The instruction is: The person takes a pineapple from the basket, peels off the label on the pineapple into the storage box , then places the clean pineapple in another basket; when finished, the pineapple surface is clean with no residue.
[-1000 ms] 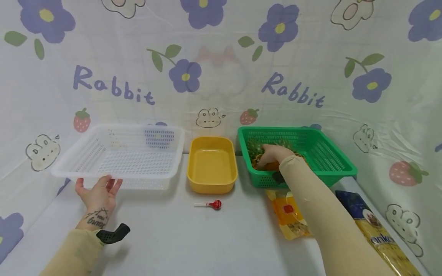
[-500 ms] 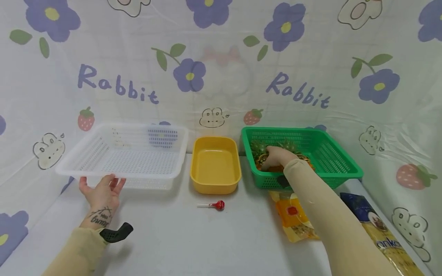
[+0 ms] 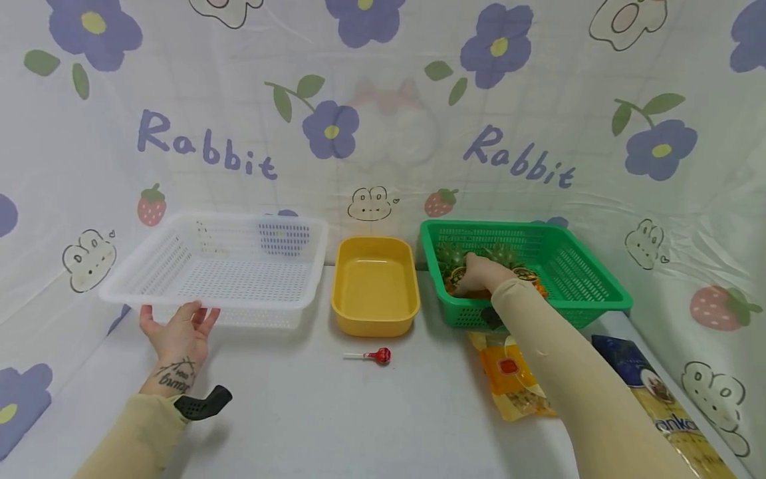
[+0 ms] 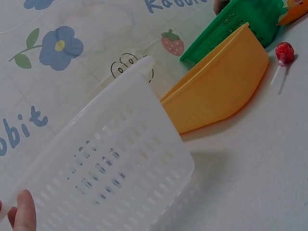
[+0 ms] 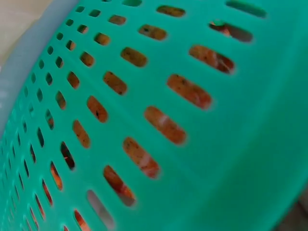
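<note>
My left hand [image 3: 181,336] holds the front rim of a white perforated plastic basket [image 3: 299,303], its fingertips at the rim. One finger [image 4: 25,211] shows against the basket's side in the left wrist view. Over on the right, my right hand [image 3: 483,274] reaches into a green perforated basket [image 3: 589,276]. Its fingers bend down onto an orange packet [image 3: 457,279] with green pineapple-leaf shapes at its top; their tips are hidden. A similar orange packet [image 3: 526,274] lies beside it. The right wrist view is filled by the green basket wall [image 5: 216,144], with orange showing through the slots.
A yellow plastic tub [image 3: 375,326] stands between the baskets. In front of it lies a red-wrapped lollipop [image 3: 382,356]. A yellow-orange snack bag [image 3: 509,376] lies below the green basket, and a blue-and-gold bag [image 3: 652,392] at the right edge. A printed curtain [image 3: 383,120] hangs behind.
The whole scene has shifted slightly right as the head turned a little. Both hands keep their places at the two baskets; more orange shows right of the right hand.
</note>
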A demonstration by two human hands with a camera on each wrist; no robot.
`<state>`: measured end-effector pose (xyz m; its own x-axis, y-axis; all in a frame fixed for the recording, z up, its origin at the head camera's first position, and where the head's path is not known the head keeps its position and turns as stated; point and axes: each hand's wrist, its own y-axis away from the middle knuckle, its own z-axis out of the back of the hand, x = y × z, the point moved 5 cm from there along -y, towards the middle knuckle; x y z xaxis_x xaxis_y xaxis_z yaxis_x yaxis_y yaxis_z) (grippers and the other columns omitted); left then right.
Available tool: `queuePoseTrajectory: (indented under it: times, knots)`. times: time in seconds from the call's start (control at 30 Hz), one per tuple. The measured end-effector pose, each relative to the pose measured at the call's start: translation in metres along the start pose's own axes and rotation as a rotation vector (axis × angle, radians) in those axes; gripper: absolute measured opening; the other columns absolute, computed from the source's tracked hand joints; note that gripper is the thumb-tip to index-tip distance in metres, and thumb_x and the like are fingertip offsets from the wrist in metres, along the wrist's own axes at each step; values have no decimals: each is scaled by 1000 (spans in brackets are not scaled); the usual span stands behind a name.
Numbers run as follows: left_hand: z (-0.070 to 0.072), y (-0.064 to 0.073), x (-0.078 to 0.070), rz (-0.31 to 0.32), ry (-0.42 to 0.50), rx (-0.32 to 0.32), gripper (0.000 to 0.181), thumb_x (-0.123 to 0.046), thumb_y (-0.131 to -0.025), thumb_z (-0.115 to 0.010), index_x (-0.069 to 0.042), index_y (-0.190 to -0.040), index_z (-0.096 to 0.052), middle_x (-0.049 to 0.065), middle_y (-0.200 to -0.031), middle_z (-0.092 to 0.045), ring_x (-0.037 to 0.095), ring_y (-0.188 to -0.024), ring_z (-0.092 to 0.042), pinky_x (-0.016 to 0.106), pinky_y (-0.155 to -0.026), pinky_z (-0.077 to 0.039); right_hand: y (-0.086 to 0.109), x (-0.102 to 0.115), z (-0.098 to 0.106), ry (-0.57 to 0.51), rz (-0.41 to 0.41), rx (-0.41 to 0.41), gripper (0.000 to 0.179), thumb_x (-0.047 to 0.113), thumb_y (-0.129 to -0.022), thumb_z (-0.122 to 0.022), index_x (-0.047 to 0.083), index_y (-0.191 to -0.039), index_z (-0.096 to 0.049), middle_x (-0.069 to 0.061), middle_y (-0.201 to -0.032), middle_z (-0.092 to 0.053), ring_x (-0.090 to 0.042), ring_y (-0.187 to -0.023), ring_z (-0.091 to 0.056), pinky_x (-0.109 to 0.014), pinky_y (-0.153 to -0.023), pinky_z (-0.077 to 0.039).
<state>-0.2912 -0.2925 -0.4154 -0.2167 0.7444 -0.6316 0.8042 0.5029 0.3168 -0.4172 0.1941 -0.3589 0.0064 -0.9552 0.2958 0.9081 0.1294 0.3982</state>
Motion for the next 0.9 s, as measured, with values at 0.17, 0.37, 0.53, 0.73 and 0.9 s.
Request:
queuePoseTrajectory:
  times: [0.17,0.37,0.53,0.73,0.9]
  knots:
    - [0,1,0,-3,-14,-5,91,8,-80,-65,-51,-130,-17,-4,-121,-41,21,-111,-45,37,-79,-54,0,-1,0,-4,4,-16,93,33,-83,-66,-5,-144,-7,-27,-147,-20,-42,-130,-30,-54,-101,-35]
    - [-1,2,0,1,-28,-10,93,6,-79,-67,-51,-130,-16,-4,-120,-42,20,-109,-47,35,-78,-55,5,-4,4,-22,30,-47,94,35,-78,-70,-4,-143,-15,-27,-144,-26,-42,-126,-35,-54,-97,-39]
    - [-1,2,0,-5,-23,-8,93,7,-78,-67,-51,-130,-16,-4,-120,-42,20,-107,-47,35,-76,-55,7,-2,8,-64,62,-78,92,33,-76,-71,-2,-143,-19,-27,-143,-29,-41,-124,-37,-54,-96,-40]
    - [-1,3,0,-9,-22,-10,91,8,-79,-65,-50,-131,-17,-4,-119,-42,21,-109,-47,35,-76,-55,14,-1,14,-158,64,-117,94,33,-73,-74,1,-144,-20,-24,-144,-30,-39,-122,-39,-52,-94,-42]
    - [-1,3,-1,-12,-13,-6,93,8,-78,-66,-50,-130,-17,-3,-120,-42,22,-114,-45,35,-76,-55,26,0,29,-239,73,-139,94,34,-75,-74,5,-145,-19,-23,-144,-28,-39,-114,-45,-46,-70,-54]
